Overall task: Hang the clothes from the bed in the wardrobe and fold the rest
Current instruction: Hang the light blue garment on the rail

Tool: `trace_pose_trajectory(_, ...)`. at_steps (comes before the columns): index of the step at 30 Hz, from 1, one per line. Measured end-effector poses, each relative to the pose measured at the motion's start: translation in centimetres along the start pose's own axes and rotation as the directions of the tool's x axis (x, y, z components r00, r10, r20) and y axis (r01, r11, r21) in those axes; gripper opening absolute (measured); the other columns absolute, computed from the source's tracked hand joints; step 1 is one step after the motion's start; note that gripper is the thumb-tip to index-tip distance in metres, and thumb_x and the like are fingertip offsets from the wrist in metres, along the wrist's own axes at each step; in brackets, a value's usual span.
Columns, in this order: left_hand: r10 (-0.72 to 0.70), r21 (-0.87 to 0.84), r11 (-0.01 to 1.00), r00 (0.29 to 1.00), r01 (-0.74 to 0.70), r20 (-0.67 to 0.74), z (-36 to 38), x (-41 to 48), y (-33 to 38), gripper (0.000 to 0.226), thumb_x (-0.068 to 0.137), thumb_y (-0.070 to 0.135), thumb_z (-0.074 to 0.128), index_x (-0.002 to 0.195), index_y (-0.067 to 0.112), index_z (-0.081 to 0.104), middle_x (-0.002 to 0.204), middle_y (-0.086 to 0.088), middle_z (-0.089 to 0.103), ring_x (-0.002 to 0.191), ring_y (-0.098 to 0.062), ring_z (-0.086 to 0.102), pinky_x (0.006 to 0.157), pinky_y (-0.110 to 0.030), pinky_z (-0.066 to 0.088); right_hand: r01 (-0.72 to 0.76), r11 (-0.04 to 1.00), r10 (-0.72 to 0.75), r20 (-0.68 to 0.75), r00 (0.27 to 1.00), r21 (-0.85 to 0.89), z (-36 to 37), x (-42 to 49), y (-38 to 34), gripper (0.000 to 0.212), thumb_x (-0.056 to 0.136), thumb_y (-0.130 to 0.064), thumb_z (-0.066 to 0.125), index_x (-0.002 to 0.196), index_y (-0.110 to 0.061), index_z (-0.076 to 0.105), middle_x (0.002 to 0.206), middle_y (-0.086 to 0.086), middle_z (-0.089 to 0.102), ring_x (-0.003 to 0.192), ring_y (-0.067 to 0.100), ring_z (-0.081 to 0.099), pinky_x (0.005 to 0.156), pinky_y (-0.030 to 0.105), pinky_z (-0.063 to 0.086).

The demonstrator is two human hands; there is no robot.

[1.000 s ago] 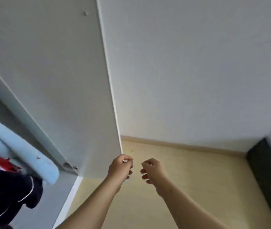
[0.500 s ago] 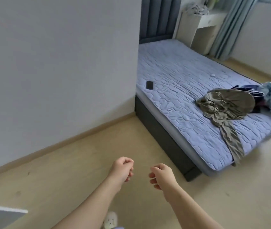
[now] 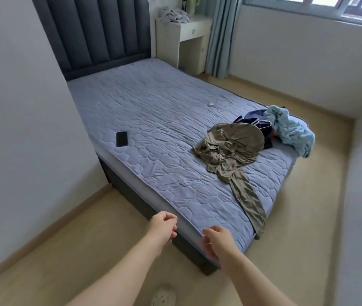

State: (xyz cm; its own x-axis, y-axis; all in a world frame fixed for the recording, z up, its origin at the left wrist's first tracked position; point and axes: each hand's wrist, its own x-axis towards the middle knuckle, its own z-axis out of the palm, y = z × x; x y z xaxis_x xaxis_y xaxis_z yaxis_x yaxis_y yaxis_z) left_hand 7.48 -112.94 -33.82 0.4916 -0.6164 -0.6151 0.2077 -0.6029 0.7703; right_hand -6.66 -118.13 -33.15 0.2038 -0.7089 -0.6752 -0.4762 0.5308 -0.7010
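A bed with a lilac quilted cover fills the middle of the room. Near its foot lies a crumpled olive-brown garment, one long piece trailing over the bed's edge. Behind it sit a dark navy garment and a light blue fluffy one. My left hand and my right hand hang in front of me just short of the bed's near corner, fingers loosely curled, holding nothing. The wardrobe is out of view.
A black phone lies on the bed's left side, and a small white object with a cord lies further up. A dark headboard, a white bedside table, a curtain and a window stand at the back. A white wall runs along the left.
My view has swung right from the wardrobe door and bare wall to the bed and its clothes. Both hands stayed in front of me, empty, now close to the bed's corner.
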Motion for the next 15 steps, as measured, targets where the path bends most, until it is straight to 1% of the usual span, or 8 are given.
trace_pose_trajectory(3, 0.013, 0.070, 0.997, 0.998, -0.018, 0.067, 4.5, 4.6, 5.1, 0.015, 0.094, 0.013, 0.047, 0.083, 0.017, 0.056, 0.067, -0.001, 0.055, 0.050, -0.010, 0.048, 0.043, -0.016, 0.038, -0.007, 1.000, 0.009, -0.051, 0.999, 0.029, -4.8, 4.5, -3.5, 0.017, 0.096, -0.012, 0.044, 0.083, -0.011, 0.054, 0.072, 0.007, 0.057, 0.057, 0.016, 0.050, 0.049, 0.022, 0.037)
trace_pose_trajectory(5, 0.011, 0.134, 0.991, 0.993, -0.027, 0.115, 8.3, 7.7, 7.9, 0.017, 0.094, 0.013, 0.046, 0.080, 0.018, 0.054, 0.069, -0.002, 0.054, 0.052, -0.011, 0.048, 0.047, -0.019, 0.038, -0.013, 0.998, 0.017, -0.070, 0.997, 0.068, -8.3, 7.6, -4.9, 0.017, 0.097, -0.014, 0.044, 0.083, -0.012, 0.054, 0.074, 0.007, 0.057, 0.058, 0.016, 0.051, 0.052, 0.023, 0.038)
trace_pose_trajectory(9, -0.018, 0.184, 0.983, 0.986, -0.013, 0.163, 15.9, 12.9, 12.0, 0.020, 0.094, 0.011, 0.045, 0.077, 0.020, 0.051, 0.068, -0.002, 0.052, 0.051, -0.011, 0.045, 0.049, -0.019, 0.036, -0.051, 0.989, 0.067, -0.107, 0.992, 0.142, -15.3, 14.0, -6.4, 0.014, 0.093, -0.011, 0.046, 0.081, -0.011, 0.052, 0.070, 0.006, 0.054, 0.053, 0.016, 0.047, 0.049, 0.020, 0.034)
trace_pose_trajectory(12, -0.050, 0.164, 0.986, 0.988, 0.026, 0.143, 22.2, 17.4, 13.9, 0.020, 0.093, 0.011, 0.045, 0.076, 0.020, 0.051, 0.066, 0.000, 0.052, 0.050, -0.011, 0.045, 0.049, -0.019, 0.035, -0.087, 0.985, 0.101, -0.088, 0.991, 0.151, -20.6, 20.7, -7.3, 0.014, 0.091, -0.007, 0.045, 0.080, -0.011, 0.052, 0.065, 0.005, 0.052, 0.048, 0.015, 0.044, 0.044, 0.019, 0.031)
trace_pose_trajectory(15, -0.087, 0.130, 0.989, 0.994, 0.077, 0.073, 28.1, 21.7, 14.9, 0.020, 0.093, 0.010, 0.044, 0.077, 0.019, 0.053, 0.065, -0.001, 0.052, 0.046, -0.009, 0.045, 0.044, -0.016, 0.033, -0.121, 0.986, 0.127, -0.047, 0.991, 0.117, -25.1, 27.0, -8.3, 0.013, 0.090, -0.004, 0.044, 0.080, -0.008, 0.050, 0.064, 0.007, 0.049, 0.048, 0.016, 0.040, 0.046, 0.022, 0.030)
